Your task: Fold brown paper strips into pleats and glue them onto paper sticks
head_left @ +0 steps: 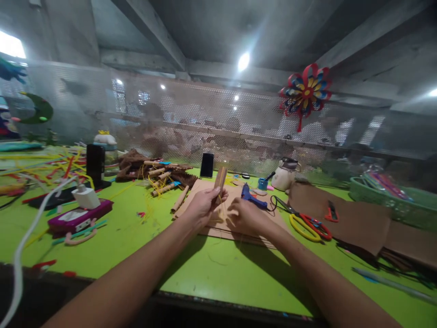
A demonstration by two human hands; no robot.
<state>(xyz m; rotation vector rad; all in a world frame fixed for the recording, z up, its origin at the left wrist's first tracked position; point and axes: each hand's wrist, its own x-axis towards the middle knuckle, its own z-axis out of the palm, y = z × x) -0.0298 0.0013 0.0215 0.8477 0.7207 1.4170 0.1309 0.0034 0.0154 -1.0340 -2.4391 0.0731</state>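
Observation:
My left hand (pixel 206 204) is closed around a narrow brown paper piece (pixel 221 176), which stands tilted up out of the fingers. A yellow string (pixel 223 207) runs along the piece and hangs down between my hands. My right hand (pixel 244 214) is just to the right, its fingers curled and pinched at the string; the fingertips are slightly blurred. Under both hands lies a stack of brown cardboard sheets (pixel 218 232). A blue glue gun (pixel 252 198) rests just beyond my right hand.
Scissors with yellow and red handles (pixel 310 227) and a red cutter (pixel 331 212) lie to the right, by brown paper (pixel 362 218). Paper rolls (pixel 162 177) pile at back left. A phone (pixel 206 165) stands behind the cardboard. A purple power strip (pixel 80 216) is left, a green basket (pixel 385 202) right.

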